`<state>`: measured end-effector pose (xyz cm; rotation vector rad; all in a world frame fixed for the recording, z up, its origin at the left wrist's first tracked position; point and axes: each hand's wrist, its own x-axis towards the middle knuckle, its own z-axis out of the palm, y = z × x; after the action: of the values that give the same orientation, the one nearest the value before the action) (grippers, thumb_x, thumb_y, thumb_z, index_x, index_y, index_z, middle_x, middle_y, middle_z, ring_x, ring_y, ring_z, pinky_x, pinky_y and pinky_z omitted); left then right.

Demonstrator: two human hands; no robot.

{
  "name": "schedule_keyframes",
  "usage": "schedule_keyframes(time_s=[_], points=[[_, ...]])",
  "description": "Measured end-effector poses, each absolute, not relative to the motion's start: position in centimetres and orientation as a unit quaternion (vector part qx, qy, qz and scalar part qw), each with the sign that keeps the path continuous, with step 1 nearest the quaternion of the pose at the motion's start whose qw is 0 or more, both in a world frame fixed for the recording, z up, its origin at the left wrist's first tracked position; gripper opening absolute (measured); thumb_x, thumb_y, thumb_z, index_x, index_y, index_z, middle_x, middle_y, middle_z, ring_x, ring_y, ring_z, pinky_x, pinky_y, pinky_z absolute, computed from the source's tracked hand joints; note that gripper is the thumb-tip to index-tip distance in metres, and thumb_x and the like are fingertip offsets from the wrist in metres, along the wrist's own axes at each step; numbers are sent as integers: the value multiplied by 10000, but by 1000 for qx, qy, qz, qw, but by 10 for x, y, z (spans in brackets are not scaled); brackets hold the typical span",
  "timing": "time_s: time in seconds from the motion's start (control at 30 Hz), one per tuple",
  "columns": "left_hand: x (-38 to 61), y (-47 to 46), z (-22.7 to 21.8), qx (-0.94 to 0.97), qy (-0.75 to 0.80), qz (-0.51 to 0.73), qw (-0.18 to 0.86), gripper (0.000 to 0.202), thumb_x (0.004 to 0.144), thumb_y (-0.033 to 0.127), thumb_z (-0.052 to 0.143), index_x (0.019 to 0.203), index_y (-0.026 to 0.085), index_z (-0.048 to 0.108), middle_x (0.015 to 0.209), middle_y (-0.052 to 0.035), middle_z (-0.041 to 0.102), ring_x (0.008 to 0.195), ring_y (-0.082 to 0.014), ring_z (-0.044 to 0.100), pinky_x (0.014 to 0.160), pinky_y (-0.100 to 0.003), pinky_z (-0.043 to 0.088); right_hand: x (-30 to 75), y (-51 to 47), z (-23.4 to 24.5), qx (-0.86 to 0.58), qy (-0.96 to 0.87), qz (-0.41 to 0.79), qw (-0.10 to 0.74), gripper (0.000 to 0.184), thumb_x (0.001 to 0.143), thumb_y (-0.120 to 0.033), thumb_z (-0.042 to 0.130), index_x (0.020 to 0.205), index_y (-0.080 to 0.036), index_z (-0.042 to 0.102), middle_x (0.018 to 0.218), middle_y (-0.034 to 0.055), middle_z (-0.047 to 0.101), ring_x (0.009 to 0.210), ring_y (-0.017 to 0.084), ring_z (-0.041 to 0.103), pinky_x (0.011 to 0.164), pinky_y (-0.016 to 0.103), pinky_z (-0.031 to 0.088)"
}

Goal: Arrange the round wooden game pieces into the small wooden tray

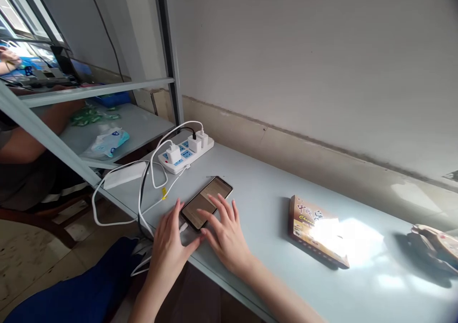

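A smartphone [195,213] with a lit screen lies flat on the grey table [257,184]. A white cable plug [183,227] shows at the phone's near end. My left hand [170,237] is by the phone's lower left corner, thumb and fingers apart, holding nothing. Over the lower right part of the screen is my right hand [227,237], its fingers spread; whether a fingertip touches the glass I cannot tell. Behind the phone sits a white power strip [191,159] with several white chargers plugged in.
White and black cables run from the strip past the table's left edge, beside a long white box [125,175]. A boxed Chinese chess set [311,223] lies to the right, a crumpled bag [434,244] farther right. Beyond the metal frame [96,93], a person's arm [46,122] rests near a wipes packet [107,142].
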<state>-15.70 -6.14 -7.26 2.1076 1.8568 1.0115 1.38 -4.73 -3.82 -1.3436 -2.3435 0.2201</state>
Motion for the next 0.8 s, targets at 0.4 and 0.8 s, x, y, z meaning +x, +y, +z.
schedule_keyframes(time_s=[0.4, 0.8], points=[[-144, -73, -76, 669, 669, 323, 30, 778, 764, 219, 585, 1438, 219, 198, 1338, -126, 486, 1194, -327, 451, 967, -493, 364, 14, -46, -38, -432, -873, 121, 193, 315, 944, -358, 386, 1224, -357, 529, 1408, 1, 376, 1355, 228, 228, 1100, 562, 202], [-143, -71, -78, 656, 685, 315, 28, 738, 780, 379, 592, 1413, 221, 246, 1310, -118, 514, 1174, -324, 461, 944, -468, 363, 14, -42, -43, -476, -846, 144, 191, 354, 952, -363, 357, 1273, -333, 502, 1419, 8, 373, 1358, 228, 226, 1120, 563, 144]])
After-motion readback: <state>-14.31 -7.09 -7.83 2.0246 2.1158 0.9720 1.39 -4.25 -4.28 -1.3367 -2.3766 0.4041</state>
